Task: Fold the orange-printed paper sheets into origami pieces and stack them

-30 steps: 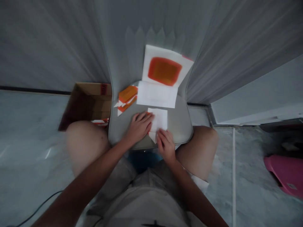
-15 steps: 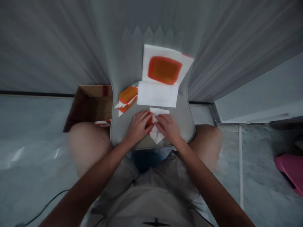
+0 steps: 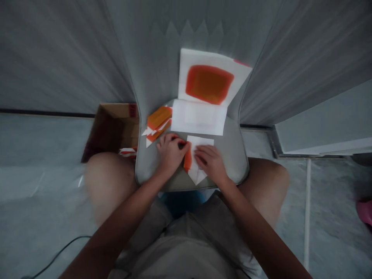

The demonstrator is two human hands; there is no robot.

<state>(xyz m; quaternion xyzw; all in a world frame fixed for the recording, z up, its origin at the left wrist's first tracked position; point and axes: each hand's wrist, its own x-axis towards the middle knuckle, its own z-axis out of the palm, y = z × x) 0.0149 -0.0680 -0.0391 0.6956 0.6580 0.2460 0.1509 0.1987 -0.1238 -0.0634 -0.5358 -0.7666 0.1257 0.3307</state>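
Observation:
A sheet of white and orange paper (image 3: pixel 197 176) lies on the grey chair seat, folded to a point at its near end. My left hand (image 3: pixel 171 155) pinches the orange strip along its left side between thumb and finger. My right hand (image 3: pixel 212 162) rests on the right half of the paper, fingers stretched out and lying on it. Just beyond is an open paper booklet (image 3: pixel 199 118), its upper page bearing a blurred orange-red shape. Folded orange and white paper pieces (image 3: pixel 158 120) lie to the left of the booklet.
The grey chair (image 3: pixel 145 170) stands between my knees, its backrest rising behind the booklet. An open cardboard box (image 3: pixel 116 126) on the floor at left has red and white paper in it. Grey curtains hang behind; a pink object (image 3: pixel 365 212) is at far right.
My left hand has shifted left and now pinches the paper's left edge, exposing the orange strip. The right hand has moved slightly down and flattened on the paper. The camera view has shifted a little.

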